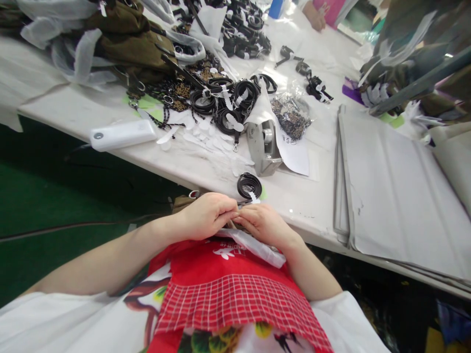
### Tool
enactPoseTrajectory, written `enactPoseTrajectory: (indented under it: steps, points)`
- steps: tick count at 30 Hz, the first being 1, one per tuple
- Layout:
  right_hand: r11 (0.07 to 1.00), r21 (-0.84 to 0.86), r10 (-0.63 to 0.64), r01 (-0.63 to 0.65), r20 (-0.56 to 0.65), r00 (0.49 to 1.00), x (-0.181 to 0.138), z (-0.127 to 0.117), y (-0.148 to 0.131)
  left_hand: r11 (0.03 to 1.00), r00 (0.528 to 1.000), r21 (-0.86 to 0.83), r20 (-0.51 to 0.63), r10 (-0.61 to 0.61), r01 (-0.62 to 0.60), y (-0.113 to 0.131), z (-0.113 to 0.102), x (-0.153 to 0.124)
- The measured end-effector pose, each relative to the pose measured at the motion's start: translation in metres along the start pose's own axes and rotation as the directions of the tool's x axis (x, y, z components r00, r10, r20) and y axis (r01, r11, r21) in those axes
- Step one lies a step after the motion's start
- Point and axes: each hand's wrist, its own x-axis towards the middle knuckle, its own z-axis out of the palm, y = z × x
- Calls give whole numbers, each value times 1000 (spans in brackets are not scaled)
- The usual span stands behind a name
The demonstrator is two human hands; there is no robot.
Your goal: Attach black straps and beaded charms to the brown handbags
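My left hand and my right hand meet close to my body, just below the table edge, fingers pinched together on a small dark item between them that I cannot make out. A clear plastic bag lies under my right hand on my red apron. A coiled black strap with a white tag rests on the white table just beyond my fingers.
A grey tape dispenser stands behind the strap. Several coiled black straps and leopard-print straps lie further back. A white flat box is at left, stacked white sheets at right, brown bags far left. Another person's hand shows at the far end.
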Motion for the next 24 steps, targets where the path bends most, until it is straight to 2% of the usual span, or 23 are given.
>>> enactPoseTrajectory:
  steps: [10, 18, 24]
  points:
    - [999, 11, -34, 33, 69, 997, 3, -3, 2, 1000, 1000, -24, 12, 12, -11, -4, 4, -2]
    - [995, -62, 89, -84, 76, 993, 1, -5, -9, 994, 993, 0, 39, -111, 111, -1, 3, 1]
    - [997, -17, 81, -80, 73, 994, 1, -4, -10, 996, 997, 49, 21, -80, 79, 0, 1, -1]
